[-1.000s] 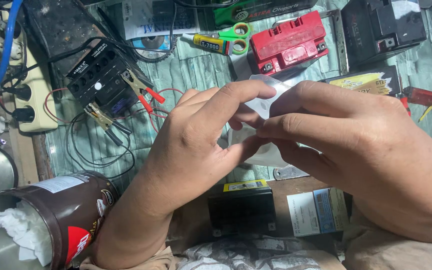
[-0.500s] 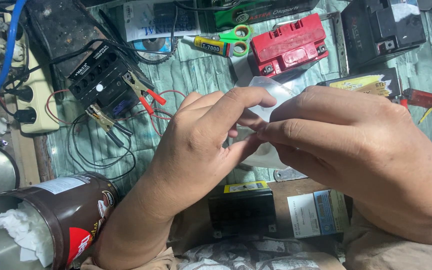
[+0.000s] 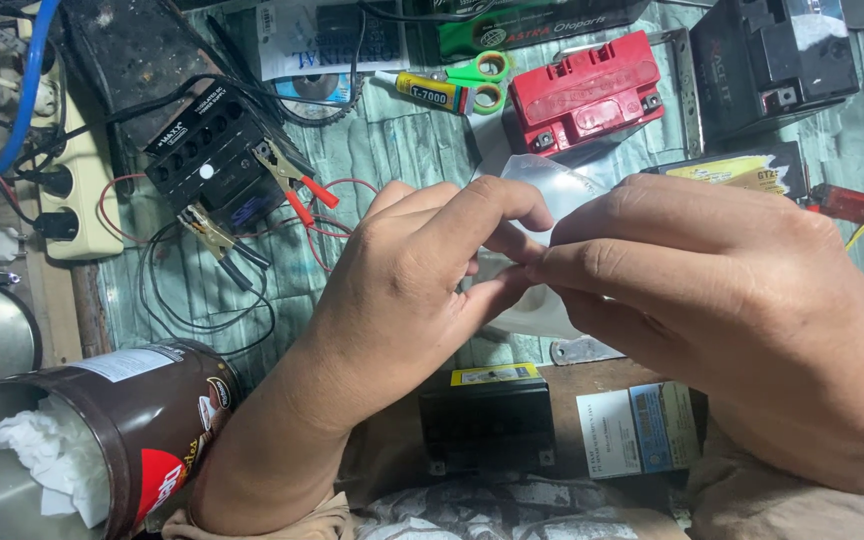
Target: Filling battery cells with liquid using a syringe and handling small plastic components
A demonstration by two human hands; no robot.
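Both hands meet over the middle of the bench. My left hand (image 3: 422, 270) and my right hand (image 3: 742, 310) pinch a small clear plastic bag (image 3: 542, 190) between fingertips and thumbs. The bag sticks up behind the fingers and hangs a little below them; most of it is hidden. A small black battery (image 3: 487, 425) with a yellow label lies just under the hands, near the bench's front edge.
A red battery (image 3: 582, 90) sits behind the hands, with a large black battery (image 3: 767, 60) at the back right. Green scissors (image 3: 482, 80) and a glue tube (image 3: 422, 92) lie beside them. A black charger (image 3: 207, 150) with clips, a power strip (image 3: 67, 200) and a brown tin (image 3: 102, 440) with tissue are on the left.
The fingertips of both hands have shifted slightly on the clear bag, and the hands sit marginally higher. Nothing else has moved.
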